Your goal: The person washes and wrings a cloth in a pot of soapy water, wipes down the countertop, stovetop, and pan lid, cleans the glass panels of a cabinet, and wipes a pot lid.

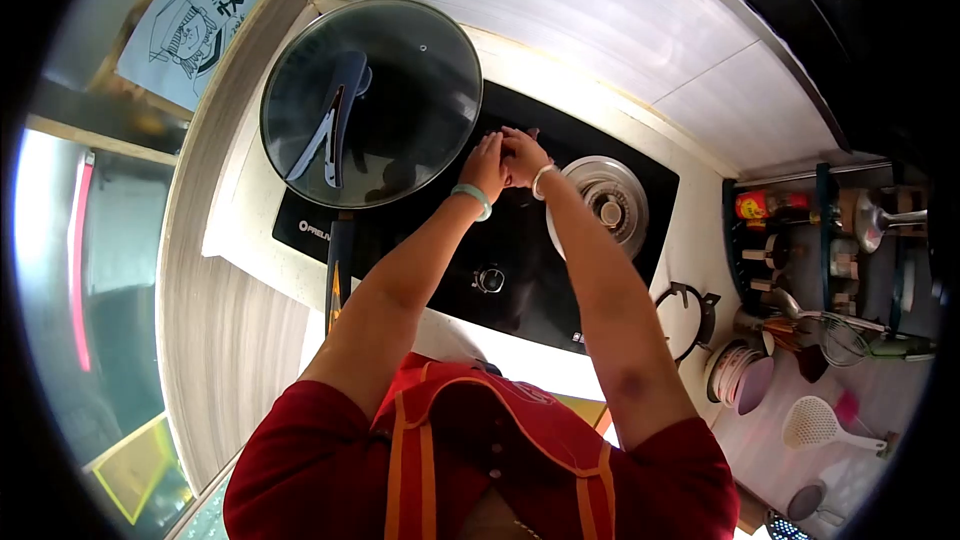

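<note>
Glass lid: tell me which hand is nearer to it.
Left. The left hand is just past the right edge of the glass lid; the right hand is farther right, toward the burner.

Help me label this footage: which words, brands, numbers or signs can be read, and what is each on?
"PRELIV": black cooktop; any further letters are hidden by the pan handle.
"毕业快乐": paper sheet with a line drawing; "业" is partly cut off.
Too small or blurred to read: print on the red packet, the emblem on the red apron, and a mark at the cooktop's near-right edge.
</note>
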Tool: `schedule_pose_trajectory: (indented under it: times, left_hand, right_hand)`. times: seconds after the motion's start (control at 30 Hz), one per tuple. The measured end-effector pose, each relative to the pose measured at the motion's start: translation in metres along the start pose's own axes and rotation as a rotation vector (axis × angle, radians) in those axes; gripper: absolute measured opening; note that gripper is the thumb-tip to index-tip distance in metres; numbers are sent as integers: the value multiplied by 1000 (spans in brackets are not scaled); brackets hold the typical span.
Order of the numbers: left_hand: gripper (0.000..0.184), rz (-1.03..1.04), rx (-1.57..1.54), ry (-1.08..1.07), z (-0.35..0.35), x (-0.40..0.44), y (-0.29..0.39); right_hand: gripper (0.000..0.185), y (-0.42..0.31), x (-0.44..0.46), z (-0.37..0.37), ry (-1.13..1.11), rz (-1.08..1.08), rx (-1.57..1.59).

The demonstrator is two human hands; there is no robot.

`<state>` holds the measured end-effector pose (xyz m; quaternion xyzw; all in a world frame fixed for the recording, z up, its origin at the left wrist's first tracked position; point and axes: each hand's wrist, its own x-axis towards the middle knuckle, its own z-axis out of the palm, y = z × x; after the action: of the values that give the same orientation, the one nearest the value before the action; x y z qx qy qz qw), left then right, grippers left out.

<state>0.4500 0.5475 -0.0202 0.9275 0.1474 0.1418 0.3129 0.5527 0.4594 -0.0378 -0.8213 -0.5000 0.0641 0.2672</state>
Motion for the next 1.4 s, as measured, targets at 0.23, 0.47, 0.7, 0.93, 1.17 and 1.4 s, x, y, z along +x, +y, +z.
schedule_pose_trajectory:
  times: [0.23, 0.47, 0.7, 0.93, 1.17, 1.4]
  left_hand:
    - [39, 61, 64, -291, -43, -57, 29]
    - [25, 254, 174, -559, -2, -132, 104]
    - [27, 342, -24, -759, 11, -199, 144]
    - [17, 304, -190, -238, -10, -87, 109]
    - [25, 263, -78, -349, 10, -32, 77]
    - [13, 314, 29, -396, 24, -93, 101]
  right_hand:
    - [38, -61, -83, -12, 28, 127, 56]
    - [32, -113, -227, -31, 170, 356, -31]
    - [24, -139, -318, -47, 88, 600, 88]
    - [27, -107, -179, -81, 308, 433, 81]
    - [46, -70, -122, -21, 113, 579, -464]
    - [42, -92, -194, -29, 2, 580, -414]
